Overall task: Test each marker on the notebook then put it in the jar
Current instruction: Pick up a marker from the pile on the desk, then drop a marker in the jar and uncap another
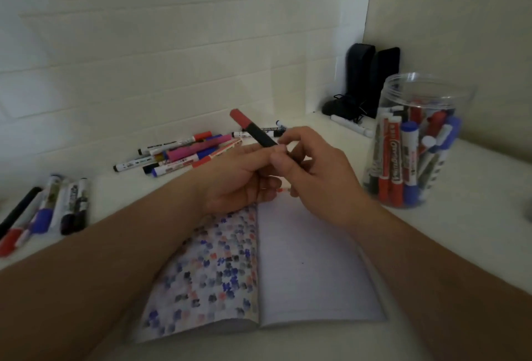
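Both hands met above open notebook (311, 262). Left hand (239, 179) curled round marker (253, 130), red cap up and away; right hand (313, 170) pinched its near end, probably to uncap. Jar (417, 142) stood right, open-mouthed, within reach.

The tall clear plastic jar (426, 93) looks glossy and smooth. The open paper notebook (311, 268) shows matt white pages. The black-barrelled, red-capped plastic marker (253, 130) appears smooth, faintly shiny.
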